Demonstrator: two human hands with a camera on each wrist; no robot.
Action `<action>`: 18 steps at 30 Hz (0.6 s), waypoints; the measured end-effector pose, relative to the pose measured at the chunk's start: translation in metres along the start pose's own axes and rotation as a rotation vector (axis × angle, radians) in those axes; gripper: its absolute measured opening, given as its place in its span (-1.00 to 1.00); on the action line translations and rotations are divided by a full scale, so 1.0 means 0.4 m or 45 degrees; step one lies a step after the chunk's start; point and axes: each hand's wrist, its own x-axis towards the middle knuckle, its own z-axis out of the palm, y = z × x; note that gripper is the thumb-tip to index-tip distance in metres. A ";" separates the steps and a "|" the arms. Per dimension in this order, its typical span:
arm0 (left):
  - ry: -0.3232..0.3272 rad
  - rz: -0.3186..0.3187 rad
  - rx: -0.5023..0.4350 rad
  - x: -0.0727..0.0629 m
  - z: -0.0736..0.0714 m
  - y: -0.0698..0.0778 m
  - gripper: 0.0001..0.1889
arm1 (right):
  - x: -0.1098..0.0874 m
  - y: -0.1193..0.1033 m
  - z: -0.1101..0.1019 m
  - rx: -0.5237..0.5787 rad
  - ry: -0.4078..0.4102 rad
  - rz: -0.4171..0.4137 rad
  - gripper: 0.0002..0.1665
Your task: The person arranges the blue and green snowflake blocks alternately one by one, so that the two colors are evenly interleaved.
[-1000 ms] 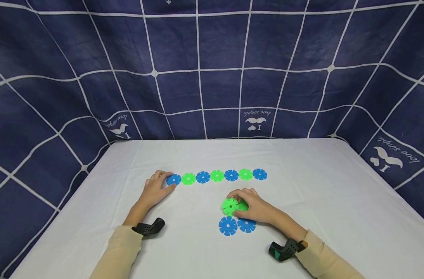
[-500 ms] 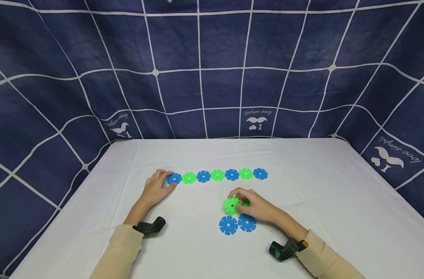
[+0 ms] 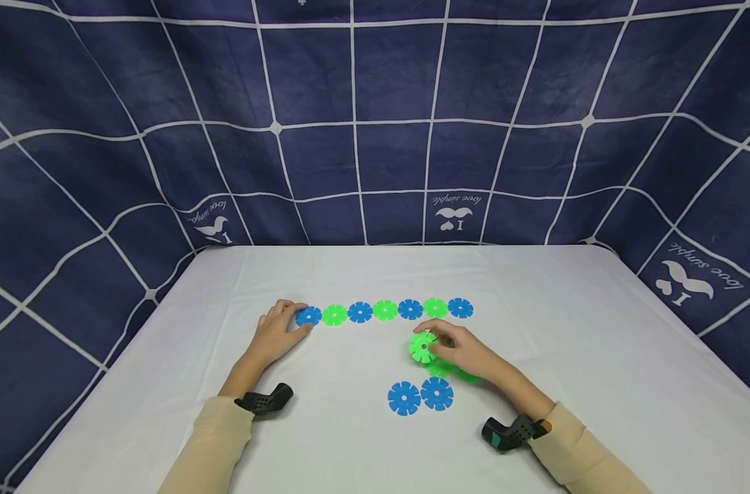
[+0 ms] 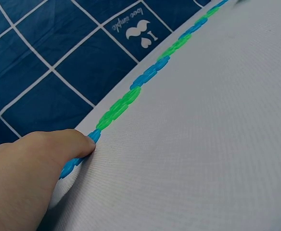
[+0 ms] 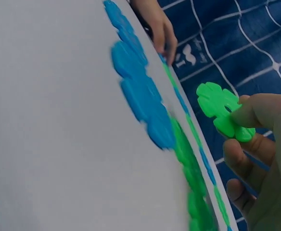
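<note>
A row of notched plastic snowflake discs, blue and green by turns, lies across the table in the head view. My left hand point(image 3: 278, 335) holds the blue snowflake disc point(image 3: 309, 315) at the row's left end, its fingers at the far edge and its thumb at the near edge. My right hand point(image 3: 464, 348) pinches a green snowflake disc point(image 3: 422, 348) between thumb and fingers, raised off the table and tilted. Below that hand lie more green snowflake discs point(image 3: 439, 369), partly hidden by it. Two blue snowflake discs point(image 5: 143, 98) lie side by side nearer me.
The white tablecloth point(image 3: 344, 439) covers the table. A dark blue curtain with white grid lines point(image 3: 387, 158) stands behind the table and along both sides. The row's right end is a blue snowflake disc point(image 3: 460, 308), with a green one point(image 3: 436, 308) beside it.
My right hand has lifted the green snowflake disc and carried it away from me and slightly right, baring more green discs beneath. The left hand stays at the row's end.
</note>
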 end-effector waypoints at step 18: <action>0.004 0.023 -0.003 0.000 -0.001 -0.003 -0.45 | -0.021 0.100 -0.145 -0.039 0.426 0.280 -0.58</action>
